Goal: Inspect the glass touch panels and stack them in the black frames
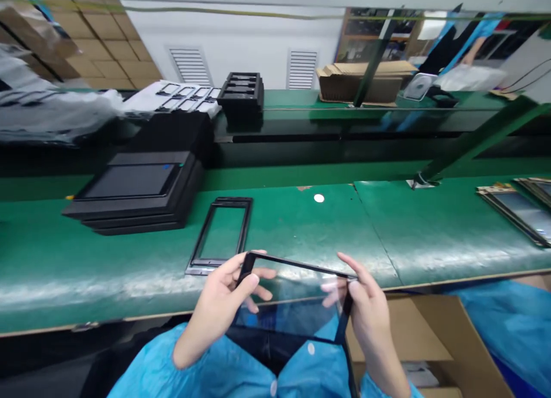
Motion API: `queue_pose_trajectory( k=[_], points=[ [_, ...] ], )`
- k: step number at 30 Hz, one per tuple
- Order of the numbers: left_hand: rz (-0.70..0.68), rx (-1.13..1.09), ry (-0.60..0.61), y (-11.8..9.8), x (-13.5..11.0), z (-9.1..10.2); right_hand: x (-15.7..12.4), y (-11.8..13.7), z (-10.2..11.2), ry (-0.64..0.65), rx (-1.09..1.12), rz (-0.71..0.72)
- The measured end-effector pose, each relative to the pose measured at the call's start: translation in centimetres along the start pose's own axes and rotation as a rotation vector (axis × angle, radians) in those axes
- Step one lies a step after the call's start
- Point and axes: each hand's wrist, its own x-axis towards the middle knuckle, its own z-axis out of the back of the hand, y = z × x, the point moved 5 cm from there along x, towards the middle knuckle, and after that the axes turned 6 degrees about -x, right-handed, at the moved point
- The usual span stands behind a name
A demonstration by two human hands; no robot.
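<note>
A clear glass panel with a black border (297,266) is held tilted between my two hands, over the bench's front edge and my lap. My left hand (224,300) grips its left end, thumb on top and fingers showing through the glass beneath. At the other end, my right hand (365,306) pinches the corner, thumb on the border and index finger stretched out past the far edge. Just beyond my left hand, black rectangular frames (247,220) lie overlapping on the green bench (297,225).
Black foam trays (129,208) are stacked at the left, a dark screen panel (129,180) in the top one. Gold-edged panels (516,214) lie at the far right. A green post (469,139) rises behind. An open cardboard box (465,340) stands below, beside a blue sleeve (512,323).
</note>
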Motion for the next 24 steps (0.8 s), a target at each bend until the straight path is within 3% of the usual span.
queue_pose_trajectory(
  k=[4,6,8,11,13,17,20,22,24],
  points=[
    [-0.087,0.119,0.02,-0.1,-0.1,0.4,-0.5,1.3,-1.2,-0.068,0.001,0.049],
    [-0.262,0.34,0.0,-1.5,-0.2,0.4,-0.5,2.2,-1.5,-0.067,-0.012,0.084],
    [-0.521,0.647,0.005,-3.6,-0.4,-0.4,-0.6,2.9,-1.8,-0.057,-0.034,0.109],
    [-0.826,0.994,0.179,-5.5,-0.5,-2.7,-1.0,3.5,-2.2,-0.044,-0.06,0.14],
    [-0.902,1.038,0.29,-6.0,-0.2,-3.6,-1.2,3.7,-2.4,-0.043,-0.076,0.151],
    [-0.889,0.933,0.335,-6.0,0.3,-3.6,-1.6,3.5,-2.6,-0.024,-0.118,0.13],
    [-0.735,0.906,0.334,-5.0,0.4,-3.2,-1.3,3.4,-3.1,0.015,-0.123,0.094],
    [-0.567,0.871,0.363,-4.0,0.3,-3.1,-0.9,3.1,-4.1,0.129,-0.1,0.031],
    [-0.403,0.779,0.414,-2.8,0.0,-3.2,-0.5,2.5,-5.6,0.34,-0.049,-0.062]
  ],
)
